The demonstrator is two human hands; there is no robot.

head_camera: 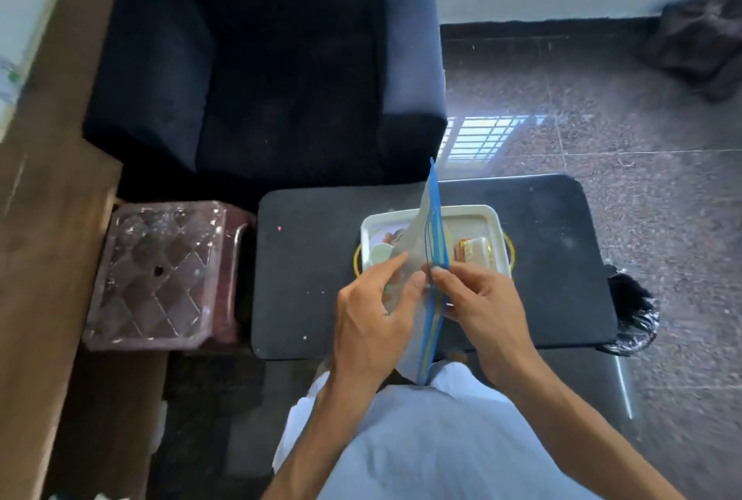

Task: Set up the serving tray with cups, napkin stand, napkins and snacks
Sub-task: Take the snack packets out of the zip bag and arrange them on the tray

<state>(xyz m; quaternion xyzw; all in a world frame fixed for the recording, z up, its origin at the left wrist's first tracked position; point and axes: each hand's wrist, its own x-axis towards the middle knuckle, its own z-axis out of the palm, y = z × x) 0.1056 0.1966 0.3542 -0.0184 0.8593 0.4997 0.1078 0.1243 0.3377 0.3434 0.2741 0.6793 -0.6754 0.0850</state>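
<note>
A clear zip bag (430, 242) with a blue and yellow seal strip stands on edge above the tray, held by both hands. My left hand (373, 315) pinches one side of the bag's mouth and my right hand (478, 303) pinches the other side at the seal. Beneath it, a white serving tray (488, 218) with yellow handles sits on a black table (313, 270). On the tray, a white cup (380, 254) is at the left and a gold-edged stand with white napkins (473, 250) at the right. The bag hides the tray's middle.
A dark armchair (281, 70) stands behind the table. To the left, a clear plastic stool (156, 274) sits beside a brown wooden cabinet (44, 218). A black plastic bag (634, 311) lies at the table's right edge. Speckled tile floor (642, 138) spreads to the right.
</note>
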